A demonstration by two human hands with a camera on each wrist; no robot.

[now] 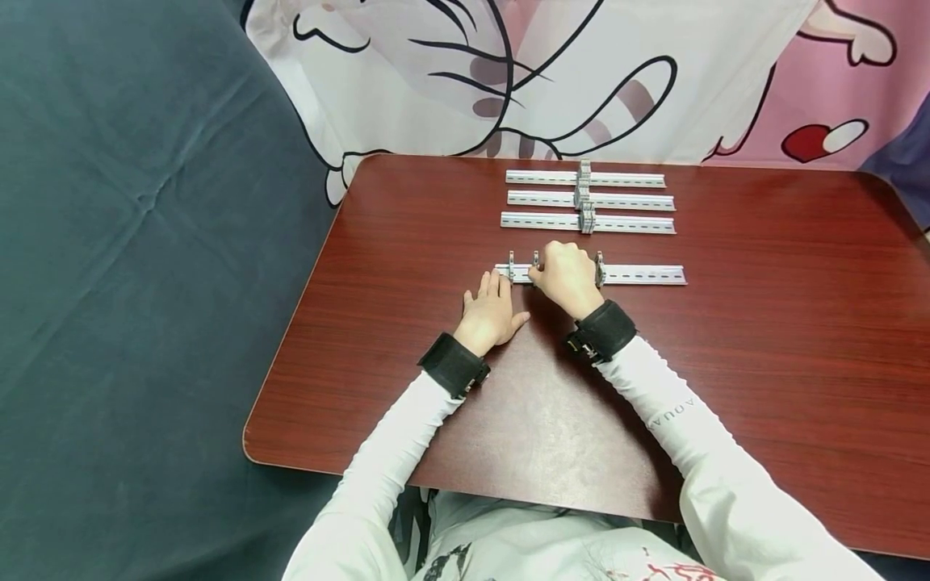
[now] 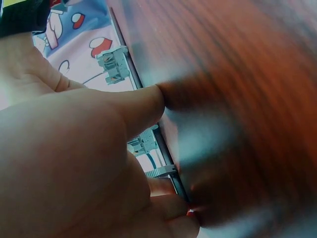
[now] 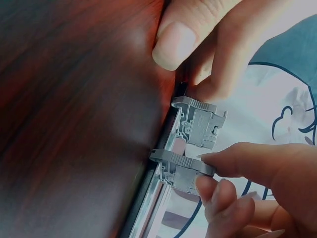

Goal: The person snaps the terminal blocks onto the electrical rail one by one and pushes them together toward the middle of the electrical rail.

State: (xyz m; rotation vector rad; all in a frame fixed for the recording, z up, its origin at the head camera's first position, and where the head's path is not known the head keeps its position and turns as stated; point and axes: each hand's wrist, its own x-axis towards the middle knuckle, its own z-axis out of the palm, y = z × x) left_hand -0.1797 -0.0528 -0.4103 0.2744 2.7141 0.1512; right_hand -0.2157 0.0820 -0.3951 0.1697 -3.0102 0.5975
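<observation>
A slotted metal DIN rail (image 1: 647,275) lies crosswise in front of me, bearing several grey terminal blocks. My right hand (image 1: 568,278) covers its middle. In the right wrist view, the right hand (image 3: 267,188) pinches one grey terminal block (image 3: 181,173) between thumb and fingers, low over the rail. Another terminal block (image 3: 200,121) sits upright beside it, nearer the rail's left end. My left hand (image 1: 488,313) rests at that left end, fingers extended, thumb spread out to the right. A further block (image 1: 599,269) stands on the rail just right of my right hand.
Farther back lie three more DIN rails, the nearest rail (image 1: 632,224) parallel to mine. Each carries grey terminal blocks (image 1: 587,218) clustered near its middle. All rest on a reddish-brown table (image 1: 785,347). A cartoon-printed cloth (image 1: 407,97) hangs behind the far edge.
</observation>
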